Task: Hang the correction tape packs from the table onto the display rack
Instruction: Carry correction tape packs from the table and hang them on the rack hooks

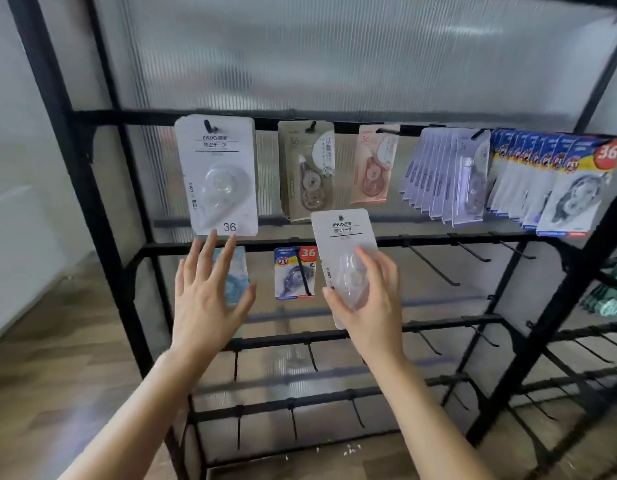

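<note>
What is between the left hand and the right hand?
In the head view, a small blue pack marked 36 hangs between the left hand and the right hand, which holds a white pack.

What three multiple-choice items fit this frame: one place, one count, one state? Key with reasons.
1. Where is the loose white pack relative to the hung white stack?
A) below and right of it
B) above it
C) on its hook

2. How many product groups hang on the top rail in view?
A) two
B) five
C) nine

3. How is the left hand?
A) fisted
B) gripping a pack
C) open, fingertips at the hung white stack's bottom edge

Key:
1 A: the right hand holds it lower, off any hook.
2 B: the white stack, khaki pack, pink pack, lilac packs and blue-topped packs.
3 C: its fingers are straight and hold nothing.
</note>
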